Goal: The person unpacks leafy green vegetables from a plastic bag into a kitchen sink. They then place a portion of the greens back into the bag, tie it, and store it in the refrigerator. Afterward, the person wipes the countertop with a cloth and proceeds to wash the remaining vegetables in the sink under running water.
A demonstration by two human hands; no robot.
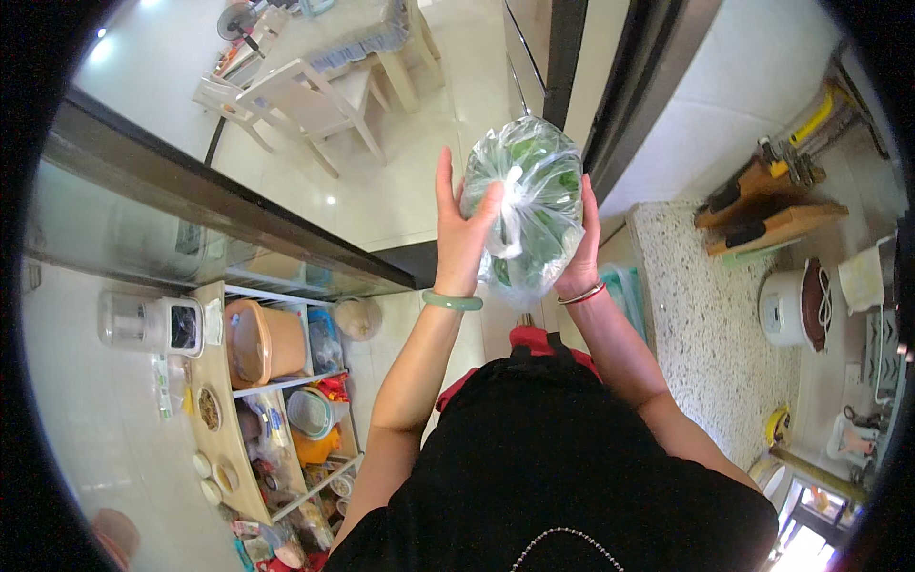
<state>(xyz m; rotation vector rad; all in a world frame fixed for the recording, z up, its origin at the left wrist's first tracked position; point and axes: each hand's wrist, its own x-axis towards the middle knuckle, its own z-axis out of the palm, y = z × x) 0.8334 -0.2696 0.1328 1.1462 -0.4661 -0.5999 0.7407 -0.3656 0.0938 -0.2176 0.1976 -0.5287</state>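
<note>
A person in a black top (572,477) fills the lower middle. Above, at upper centre, a knotted clear plastic bag of green leaves (548,181) is held up between both bare hands. The left hand (462,238), its wrist ringed by a pale green bangle (452,301), sets its thumb near the whitish knot, index finger raised; the right hand (581,255) cups the opposite side.

At right, a speckled pale stone counter (701,315) bears a white rounded cooker (782,310) and brown wooden boards (786,229). At lower left, a shelving unit with a light wooden top (210,377) carries a large peach-coloured tub (278,338), its contents unclear, and a small bowl of brown bits (209,408). Print on nearby packets is too small to read.

Farthest, at upper left, white chairs (305,100) flank a covered table (357,33) on glossy pale floor tiles (410,157).
</note>
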